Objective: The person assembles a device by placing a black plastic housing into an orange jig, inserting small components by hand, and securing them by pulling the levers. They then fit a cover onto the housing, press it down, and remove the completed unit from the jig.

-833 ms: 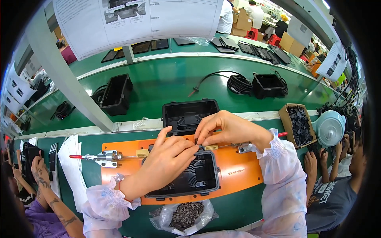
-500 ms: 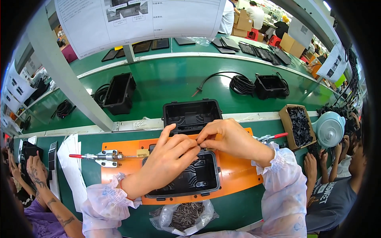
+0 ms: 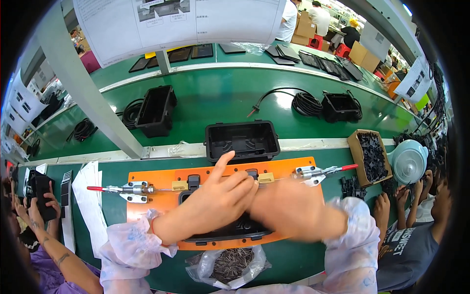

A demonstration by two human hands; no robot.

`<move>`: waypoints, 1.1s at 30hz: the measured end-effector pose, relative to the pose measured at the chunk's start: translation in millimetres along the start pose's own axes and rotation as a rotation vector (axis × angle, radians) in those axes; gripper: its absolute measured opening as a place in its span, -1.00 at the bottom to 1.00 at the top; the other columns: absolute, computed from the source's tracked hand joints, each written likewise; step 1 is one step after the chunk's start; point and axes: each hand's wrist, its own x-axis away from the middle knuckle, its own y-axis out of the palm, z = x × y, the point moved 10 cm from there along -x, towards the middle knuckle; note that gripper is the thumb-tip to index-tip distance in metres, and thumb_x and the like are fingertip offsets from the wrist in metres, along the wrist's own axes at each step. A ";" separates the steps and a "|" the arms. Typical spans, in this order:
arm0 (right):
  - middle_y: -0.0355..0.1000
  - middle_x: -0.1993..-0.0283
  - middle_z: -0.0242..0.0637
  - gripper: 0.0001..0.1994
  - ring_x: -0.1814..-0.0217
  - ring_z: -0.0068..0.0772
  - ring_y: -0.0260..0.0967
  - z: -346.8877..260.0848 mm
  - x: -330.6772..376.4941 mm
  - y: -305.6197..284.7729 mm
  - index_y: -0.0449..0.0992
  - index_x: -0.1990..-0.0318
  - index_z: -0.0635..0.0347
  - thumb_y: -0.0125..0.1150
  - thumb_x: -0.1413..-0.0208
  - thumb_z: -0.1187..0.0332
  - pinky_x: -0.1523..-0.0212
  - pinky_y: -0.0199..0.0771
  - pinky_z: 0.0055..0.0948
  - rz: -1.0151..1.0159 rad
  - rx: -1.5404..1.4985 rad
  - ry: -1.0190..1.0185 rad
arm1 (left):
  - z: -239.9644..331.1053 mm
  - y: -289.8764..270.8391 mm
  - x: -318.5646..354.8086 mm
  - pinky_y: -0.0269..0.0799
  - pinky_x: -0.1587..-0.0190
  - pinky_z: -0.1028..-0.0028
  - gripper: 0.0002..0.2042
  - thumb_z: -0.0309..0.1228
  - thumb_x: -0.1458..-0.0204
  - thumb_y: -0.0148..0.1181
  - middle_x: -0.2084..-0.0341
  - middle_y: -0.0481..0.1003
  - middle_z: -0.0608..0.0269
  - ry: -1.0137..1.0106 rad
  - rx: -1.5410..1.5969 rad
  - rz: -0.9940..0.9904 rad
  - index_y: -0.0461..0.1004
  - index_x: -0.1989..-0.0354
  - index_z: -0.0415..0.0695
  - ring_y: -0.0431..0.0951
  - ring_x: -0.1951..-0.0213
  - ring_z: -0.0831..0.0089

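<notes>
My left hand [image 3: 213,203] reaches over the black plastic box [image 3: 267,237] set in the orange fixture plate [image 3: 142,210]. Its index finger points up and away while the other fingers curl together; what they hold, if anything, is hidden. Close beside it on the right, my right hand [image 3: 293,208] is smeared by motion over the box's right side, fingers unreadable. At the box's far edge stand a black hinge-like piece [image 3: 194,182] and a second one [image 3: 252,174], partly behind my left fingers. A plastic bag of metal pins [image 3: 230,264] lies in front of the plate.
Toggle clamps with red handles sit at the plate's left [image 3: 134,190] and right [image 3: 311,175]. Beyond it is another open black box [image 3: 242,139]. At right stand a carton of black parts [image 3: 372,157] and a pale blue fan [image 3: 409,161]. Co-workers' hands are at both sides.
My right hand has left the far edge of the box and come nearer and to the right. My left hand has shifted slightly right. The right clamp and hinge-like pieces now show.
</notes>
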 end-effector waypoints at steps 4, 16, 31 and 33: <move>0.38 0.35 -0.33 -0.67 0.36 -0.39 0.42 -100.9 23.9 80.4 0.55 0.12 0.37 0.18 -0.01 0.33 0.36 0.48 -0.48 -0.381 -0.110 -0.200 | -31.7 0.4 1.5 0.14 -0.40 -0.11 -0.57 -0.52 -0.16 0.28 -0.07 0.56 0.13 -0.127 0.440 -0.013 0.46 -0.22 -0.16 0.51 -0.19 0.19; 0.45 0.24 -0.18 -0.85 0.20 -0.18 0.52 -87.1 50.2 138.9 0.50 0.29 0.31 0.22 -0.01 0.42 0.30 0.60 -0.29 -0.577 -0.372 0.003 | -100.1 -85.1 70.9 0.28 -0.30 -0.01 -0.76 -0.57 -0.24 0.14 0.11 0.64 0.13 -0.527 -0.012 0.343 0.59 -0.04 -0.17 0.58 -0.11 0.07; 0.43 0.32 -0.19 -0.81 0.33 -0.17 0.45 10.8 -93.4 84.1 0.58 0.17 0.34 0.28 -0.04 0.52 0.32 0.54 -0.27 -0.082 -0.083 0.091 | -110.6 -77.7 89.6 0.25 -0.30 0.00 -0.81 -0.47 -0.26 0.19 0.15 0.65 0.11 -0.627 0.040 0.381 0.65 0.03 -0.16 0.61 -0.06 0.14; 0.44 0.26 -0.21 -0.77 0.24 -0.21 0.45 13.9 -96.3 102.6 0.60 0.14 0.34 0.25 -0.01 0.50 0.22 0.55 -0.31 -0.128 0.057 0.005 | -109.5 -73.8 91.3 0.23 -0.31 -0.02 -0.81 -0.48 -0.25 0.19 0.15 0.65 0.10 -0.630 0.013 0.367 0.65 0.02 -0.16 0.61 -0.05 0.16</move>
